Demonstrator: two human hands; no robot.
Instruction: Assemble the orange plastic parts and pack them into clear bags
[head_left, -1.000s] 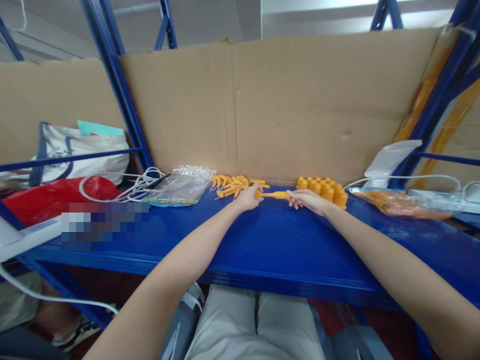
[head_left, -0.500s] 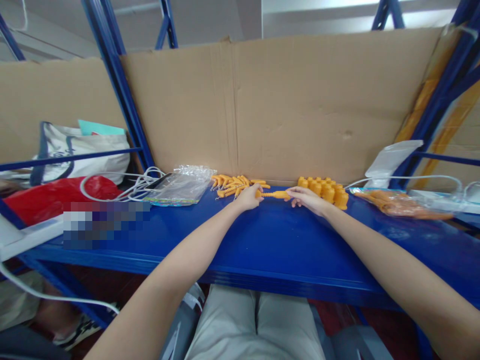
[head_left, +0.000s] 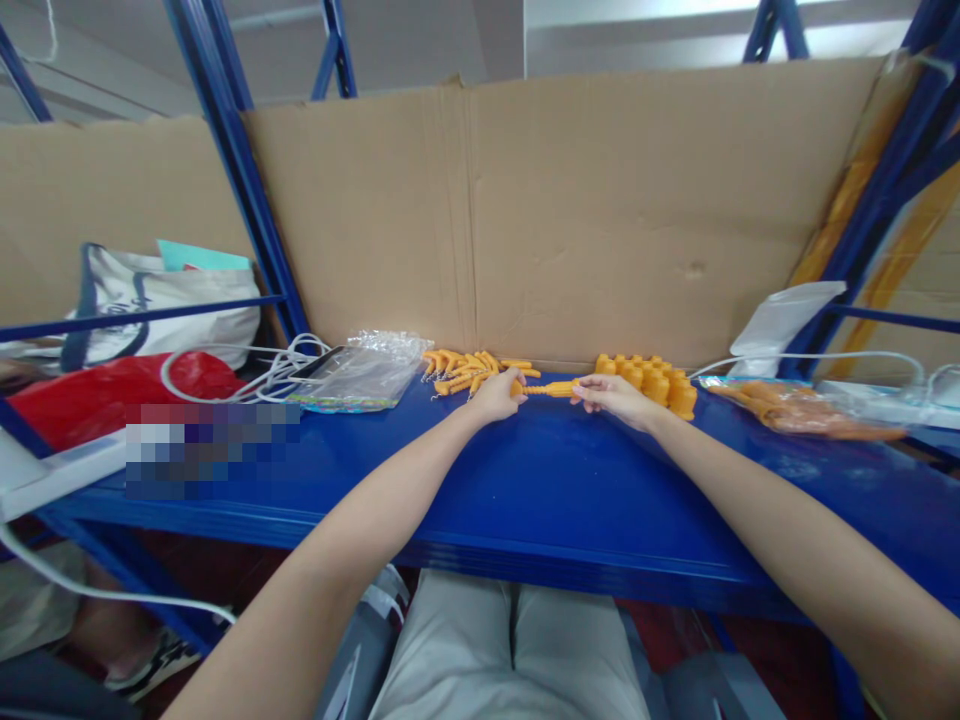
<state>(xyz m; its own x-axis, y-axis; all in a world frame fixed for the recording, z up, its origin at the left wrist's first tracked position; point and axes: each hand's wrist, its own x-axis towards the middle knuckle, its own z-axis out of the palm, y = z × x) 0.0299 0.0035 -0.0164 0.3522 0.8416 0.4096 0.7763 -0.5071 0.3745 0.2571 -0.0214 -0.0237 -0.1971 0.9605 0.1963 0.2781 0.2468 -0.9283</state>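
Between my hands, above the back part of the blue tabletop (head_left: 517,480), lies a long orange plastic piece (head_left: 555,389), level from side to side. It has a thin ribbed stem on the left and a thicker body on the right. My left hand (head_left: 498,397) is closed around the stem end, which its fingers partly hide. With thumb and fingertips, my right hand (head_left: 613,399) pinches the thick end. A loose heap of bent orange pieces (head_left: 465,372), some with small metal hooks, lies just behind my left hand. Beside my right hand, upright orange bottle-shaped pieces (head_left: 654,380) stand in rows.
A clear plastic bag (head_left: 367,375), white cables (head_left: 289,360) and a red bag (head_left: 135,390) lie to the left. On the right is a clear packet of orange pieces (head_left: 802,405). A cardboard panel (head_left: 585,210) closes off the back, between blue posts (head_left: 247,190).
My right hand's fingers have shifted slightly on the thick end, and the orange piece looks slightly turned. My left hand stays in place.
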